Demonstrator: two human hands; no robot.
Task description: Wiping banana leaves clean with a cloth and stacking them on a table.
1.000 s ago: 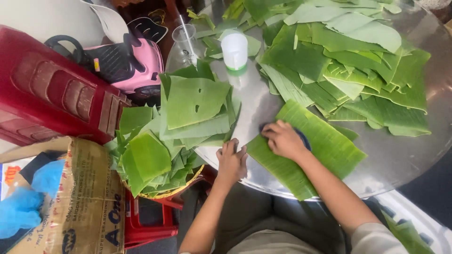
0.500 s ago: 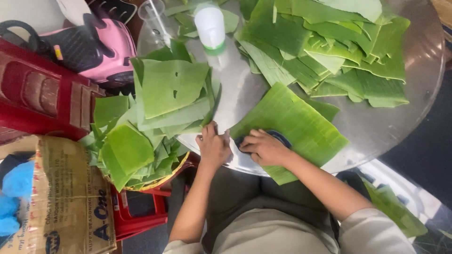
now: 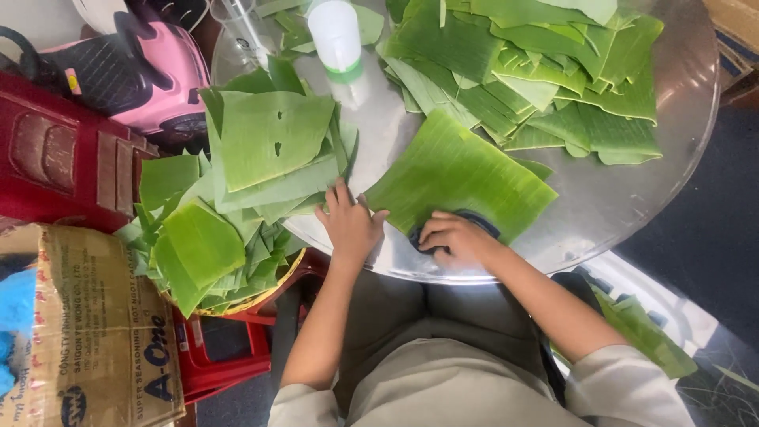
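You are pressing your left hand (image 3: 349, 227) flat, fingers spread and gripping nothing, on the near corner of a single banana leaf (image 3: 462, 182) lying at the near edge of the round metal bench (image 3: 632, 209). Your right hand (image 3: 452, 237) is curling around a dark cloth (image 3: 478, 219) and pushing it against that same leaf, close to your body. Judging by how things are lying, the wiping looks well short of done: a big heap of leaf pieces (image 3: 545, 71) is covering the far half of the bench, while another pile (image 3: 261, 158) is spilling over the left edge into a basket (image 3: 237, 300) sitting on a red stool (image 3: 229, 356); which heap is already cleaned, I cannot tell. A white spray bottle (image 3: 338, 43) with a green band is standing between the two heaps, with a clear plastic cup (image 3: 237, 35) just beside it. The steel surface is showing a dull shine. Around you, a pink toy car (image 3: 134, 75) and a red toy (image 3: 55, 158) are crowding the left, a cardboard box (image 3: 103, 332) is sitting near your left knee, and stray leaf scraps (image 3: 644, 332) are lying on the dark floor to your right.
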